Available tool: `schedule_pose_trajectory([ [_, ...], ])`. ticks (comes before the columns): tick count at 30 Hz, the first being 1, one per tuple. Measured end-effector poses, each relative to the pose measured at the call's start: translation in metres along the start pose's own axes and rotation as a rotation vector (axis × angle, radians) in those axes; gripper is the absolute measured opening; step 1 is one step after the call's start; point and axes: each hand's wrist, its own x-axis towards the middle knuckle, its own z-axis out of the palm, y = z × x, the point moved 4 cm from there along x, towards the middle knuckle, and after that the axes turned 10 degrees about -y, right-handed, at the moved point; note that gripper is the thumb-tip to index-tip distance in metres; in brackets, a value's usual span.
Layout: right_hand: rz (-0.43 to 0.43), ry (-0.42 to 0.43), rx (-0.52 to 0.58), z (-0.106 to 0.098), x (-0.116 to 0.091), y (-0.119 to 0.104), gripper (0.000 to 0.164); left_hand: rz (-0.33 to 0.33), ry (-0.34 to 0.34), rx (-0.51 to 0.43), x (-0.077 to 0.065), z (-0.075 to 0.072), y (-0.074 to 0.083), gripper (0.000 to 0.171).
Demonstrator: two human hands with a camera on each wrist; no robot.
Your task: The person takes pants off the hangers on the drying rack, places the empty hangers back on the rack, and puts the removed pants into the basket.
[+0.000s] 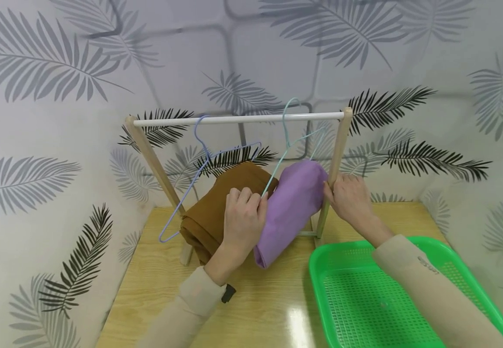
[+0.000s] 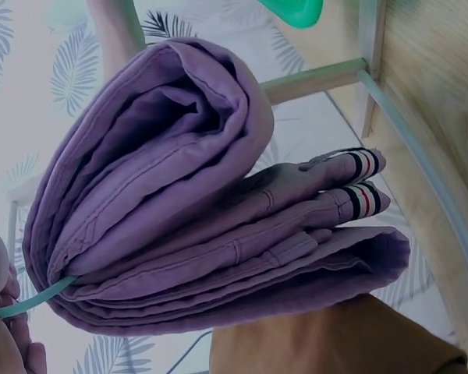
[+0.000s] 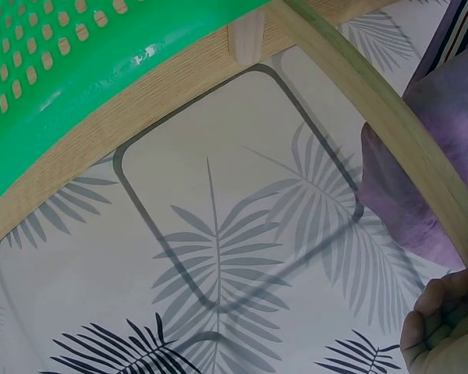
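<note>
My left hand (image 1: pixel 244 220) grips the near arm of a mint-green hanger (image 1: pixel 287 143) hooked on the white bar of a small clothes rack (image 1: pixel 243 119). A folded purple garment (image 1: pixel 292 208) is draped over that hanger; the left wrist view shows its layered folds and striped trim (image 2: pixel 364 201). On the rack's right wooden post (image 1: pixel 339 147), my right hand (image 1: pixel 350 198) holds on with curled fingers, close beside the purple cloth. Left of the purple garment, a folded brown garment (image 1: pixel 210 208) hangs on a blue-violet hanger (image 1: pixel 208 155), partly behind my left hand.
A green perforated basket (image 1: pixel 317 285) stands at the front right, under my right forearm. The rack stands on a light wooden table (image 1: pixel 142 299) against leaf-patterned walls (image 1: pixel 251 63). A small black object (image 1: pixel 229 293) shows by my left sleeve.
</note>
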Motion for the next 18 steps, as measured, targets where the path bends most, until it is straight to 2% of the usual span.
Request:
schedule_pose_trajectory([
  [12,0.012,-0.041,-0.013,0.002,0.001,0.001,0.039,-0.013,0.022,-0.048,-0.011,-0.006,0.010,0.036],
  [18,0.010,-0.021,-0.022,0.000,0.000,-0.001,0.039,-0.008,0.034,-0.060,-0.017,-0.010,0.012,0.036],
])
